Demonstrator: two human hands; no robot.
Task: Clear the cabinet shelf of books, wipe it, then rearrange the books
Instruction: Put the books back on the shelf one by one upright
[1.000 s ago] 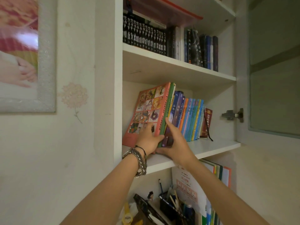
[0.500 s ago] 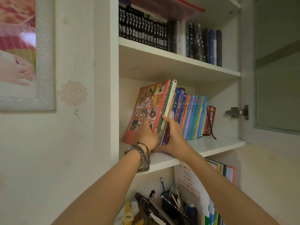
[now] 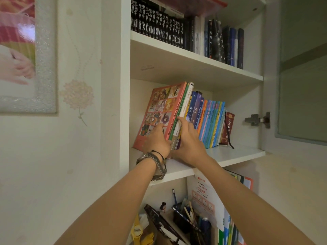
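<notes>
On the middle cabinet shelf [image 3: 230, 154] stands a row of books leaning to the right. The leftmost is a large pink book [image 3: 159, 106] with pictures on its cover. My left hand [image 3: 156, 140] holds it, fingers laid on the cover and thumb at the spines. My right hand [image 3: 189, 140] grips the green and white books [image 3: 185, 101] beside it, fingers pushed in between them and the blue books [image 3: 194, 110]. Thin blue and orange books [image 3: 211, 121] and a dark red book [image 3: 229, 126] follow to the right.
The upper shelf holds black and dark blue volumes [image 3: 159, 27]. The cabinet's glass door [image 3: 300, 85] stands open at the right on a metal hinge [image 3: 256, 119]. Below are pens in a holder [image 3: 187, 220] and more books. A framed picture [image 3: 46, 68] hangs at the left.
Both hands stay on the same leftmost books. My right hand's fingers have slid further in beside the white book. The view has shifted slightly.
</notes>
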